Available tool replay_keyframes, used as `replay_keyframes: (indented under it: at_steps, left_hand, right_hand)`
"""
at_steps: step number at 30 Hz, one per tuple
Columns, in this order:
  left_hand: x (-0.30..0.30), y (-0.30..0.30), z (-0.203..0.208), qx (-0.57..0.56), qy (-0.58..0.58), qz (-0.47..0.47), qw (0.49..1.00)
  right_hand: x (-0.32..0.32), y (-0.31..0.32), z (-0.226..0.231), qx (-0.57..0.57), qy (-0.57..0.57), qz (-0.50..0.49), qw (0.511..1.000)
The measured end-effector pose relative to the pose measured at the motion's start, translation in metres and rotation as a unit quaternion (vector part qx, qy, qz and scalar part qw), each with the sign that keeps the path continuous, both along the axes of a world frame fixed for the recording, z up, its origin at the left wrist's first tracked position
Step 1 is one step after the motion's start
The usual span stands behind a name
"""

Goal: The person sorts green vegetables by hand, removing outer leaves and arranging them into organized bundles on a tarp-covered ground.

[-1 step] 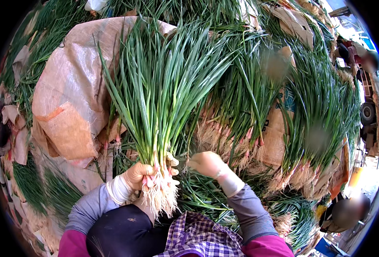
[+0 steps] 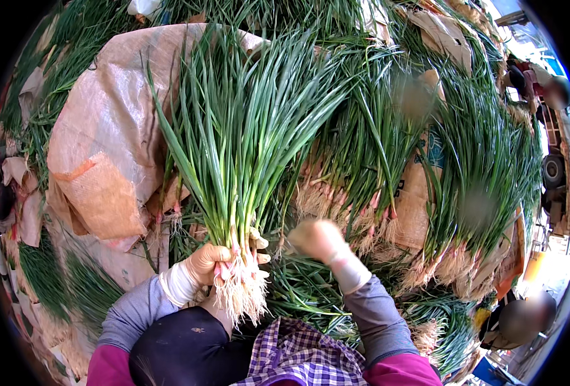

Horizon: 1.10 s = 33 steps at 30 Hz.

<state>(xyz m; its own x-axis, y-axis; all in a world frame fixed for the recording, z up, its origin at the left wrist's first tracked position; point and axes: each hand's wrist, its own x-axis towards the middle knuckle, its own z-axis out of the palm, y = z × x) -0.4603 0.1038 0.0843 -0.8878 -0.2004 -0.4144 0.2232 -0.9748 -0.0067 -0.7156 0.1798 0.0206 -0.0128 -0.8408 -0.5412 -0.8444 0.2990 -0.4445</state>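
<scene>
My left hand (image 2: 209, 262), in a pale glove, is closed round a bunch of spring onions (image 2: 236, 161) just above the bulbs. The long green leaves fan out away from me. Pinkish bulbs and pale stringy roots hang below the grip, over my dark-trousered leg. To the right of the bunch, apart from it, my right hand (image 2: 317, 240) is raised, gloved too and smeared by motion. Its fingers look curled together; whatever they may hold cannot be made out.
More spring onions (image 2: 368, 161) lie in rows to the right, roots toward me. A pinkish woven sack (image 2: 104, 128) lies left of the bunch. Loose green leaves (image 2: 304, 289) cover the ground below my right hand. Other people (image 2: 523, 318) are at the right edge.
My right hand has shifted slightly up and to the right and has become blurred. My left hand holds the bunch in the same place.
</scene>
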Motion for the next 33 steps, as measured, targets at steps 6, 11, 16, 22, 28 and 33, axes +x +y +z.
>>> replay_keyframes:
  at_steps: [6, 11, 16, 22, 28, 33]
  left_hand:
    - [-0.006, 0.001, -0.005, 0.011, -0.019, -0.031, 0.999]
    - [0.006, -0.011, 0.021, 0.011, 0.027, 0.016, 0.999]
    - [0.000, 0.001, 0.003, -0.019, -0.008, -0.023, 1.000]
    - [0.004, 0.010, -0.023, -0.114, -0.096, -0.109, 0.983]
    - [-0.010, 0.011, -0.013, -0.086, -0.137, -0.090, 0.983]
    - [-0.012, 0.013, -0.003, 0.014, -0.033, -0.010, 0.999]
  right_hand:
    - [-0.071, -0.067, -0.020, -0.092, 0.216, -0.324, 0.916]
    - [-0.089, -0.071, 0.034, -0.114, -0.207, -0.478, 0.846]
    - [-0.060, -0.026, 0.049, 0.007, -0.276, -0.444, 0.852]
    - [0.030, -0.011, 0.068, -0.004, -0.243, -0.362, 0.900]
    - [0.077, -0.012, 0.062, -0.127, -0.040, -0.186, 0.973]
    - [0.017, 0.010, 0.014, -0.069, -0.291, -0.574, 0.762]
